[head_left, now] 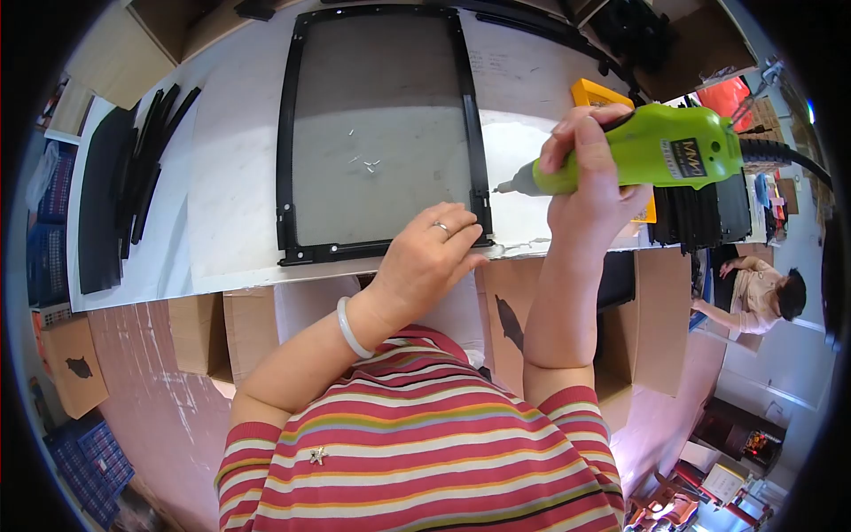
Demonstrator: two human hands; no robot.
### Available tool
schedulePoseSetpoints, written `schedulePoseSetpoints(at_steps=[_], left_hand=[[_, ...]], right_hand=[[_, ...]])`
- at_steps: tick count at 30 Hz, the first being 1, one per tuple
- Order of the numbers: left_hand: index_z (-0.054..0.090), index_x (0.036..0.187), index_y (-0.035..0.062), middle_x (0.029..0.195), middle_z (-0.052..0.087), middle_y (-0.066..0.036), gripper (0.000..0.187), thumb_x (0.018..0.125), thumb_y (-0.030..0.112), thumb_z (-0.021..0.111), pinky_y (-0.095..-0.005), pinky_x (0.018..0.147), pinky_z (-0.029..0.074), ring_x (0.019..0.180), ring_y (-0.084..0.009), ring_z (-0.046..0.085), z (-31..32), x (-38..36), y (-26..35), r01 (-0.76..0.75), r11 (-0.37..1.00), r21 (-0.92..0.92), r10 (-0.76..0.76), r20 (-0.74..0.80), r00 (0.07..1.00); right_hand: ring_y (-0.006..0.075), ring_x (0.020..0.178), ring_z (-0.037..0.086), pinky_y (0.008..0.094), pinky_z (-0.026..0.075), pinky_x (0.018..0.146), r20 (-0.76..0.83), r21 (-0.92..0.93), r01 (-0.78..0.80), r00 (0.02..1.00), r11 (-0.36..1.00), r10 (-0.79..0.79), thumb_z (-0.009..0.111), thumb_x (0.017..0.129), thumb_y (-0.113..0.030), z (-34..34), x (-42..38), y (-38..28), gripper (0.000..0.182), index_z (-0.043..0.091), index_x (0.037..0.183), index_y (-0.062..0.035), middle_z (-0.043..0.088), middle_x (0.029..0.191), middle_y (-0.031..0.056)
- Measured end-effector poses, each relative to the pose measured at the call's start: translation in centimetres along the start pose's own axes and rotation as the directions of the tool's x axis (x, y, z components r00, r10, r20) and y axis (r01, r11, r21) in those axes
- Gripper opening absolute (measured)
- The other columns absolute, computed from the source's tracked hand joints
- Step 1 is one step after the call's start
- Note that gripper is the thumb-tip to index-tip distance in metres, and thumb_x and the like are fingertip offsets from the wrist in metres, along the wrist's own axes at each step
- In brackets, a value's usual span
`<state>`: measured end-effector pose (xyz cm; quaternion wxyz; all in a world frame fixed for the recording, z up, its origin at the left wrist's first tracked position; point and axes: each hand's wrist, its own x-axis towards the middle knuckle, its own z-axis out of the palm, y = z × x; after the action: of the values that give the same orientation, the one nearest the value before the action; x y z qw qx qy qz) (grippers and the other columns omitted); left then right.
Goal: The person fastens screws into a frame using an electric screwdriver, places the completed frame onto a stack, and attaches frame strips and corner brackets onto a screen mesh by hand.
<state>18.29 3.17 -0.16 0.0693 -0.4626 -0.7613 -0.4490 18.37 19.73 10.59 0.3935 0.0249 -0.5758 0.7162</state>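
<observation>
A white worktop shows a wide strip of open surface between the long black strips at left and the black rectangular frame with grey mesh, and a narrower patch right of the frame. The frame lies flat, its long axis running away from the person, its near rail close to the worktop's edge. The lime-green corded electric screwdriver lies crosswise in the right hand, which wraps it; its tip points left, just beside the frame's right rail. Apart from that, the left hand is at the near right corner, whether gripping I cannot tell. Small silvery screws lie on the mesh
</observation>
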Motion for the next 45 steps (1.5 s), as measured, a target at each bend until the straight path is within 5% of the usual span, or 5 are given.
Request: schedulePoseSetpoints(at_steps=[9,25,45], left_hand=[[0.072,0.102,-0.0019,0.110,0.070,-0.012,0.028,0.080,0.011,0.082,-0.0460,0.102,0.056,0.108,-0.0318,0.070,1.8,-0.3,-0.4,-0.068,0.988,0.141,0.072,-0.027,0.997],[0.072,0.104,-0.0015,0.109,0.072,-0.012,0.028,0.080,0.011,0.082,-0.0444,0.103,0.056,0.110,-0.0304,0.070,1.8,-0.3,-0.5,-0.070,0.986,0.150,0.077,-0.042,0.996],[0.072,0.102,0.0004,0.109,0.072,-0.011,0.028,0.078,0.010,0.082,-0.0441,0.101,0.056,0.109,-0.0308,0.069,2.2,-0.2,-0.1,-0.046,0.983,0.179,0.056,-0.053,0.997]], right_hand=[[0.0140,0.053,0.057,0.0246,0.046,0.051,-0.029,-0.100,-0.089,0.996,0.991,0.086,0.062,0.089,0.009,0.4,-0.1,1.6,0.011,0.061,0.095,-0.0006,0.065,0.078,0.0123],[0.0135,0.053,0.058,0.0261,0.048,0.052,0.017,-0.157,-0.075,0.997,0.985,0.079,0.060,0.090,0.009,0.6,-0.3,2.1,0.010,0.061,0.095,0.0008,0.066,0.077,0.0121],[0.0102,0.053,0.059,0.0244,0.048,0.052,0.105,-0.139,-0.244,0.960,0.960,0.260,0.066,0.089,0.002,0.2,1.3,2.3,0.005,0.065,0.094,0.0010,0.068,0.073,0.0073]])
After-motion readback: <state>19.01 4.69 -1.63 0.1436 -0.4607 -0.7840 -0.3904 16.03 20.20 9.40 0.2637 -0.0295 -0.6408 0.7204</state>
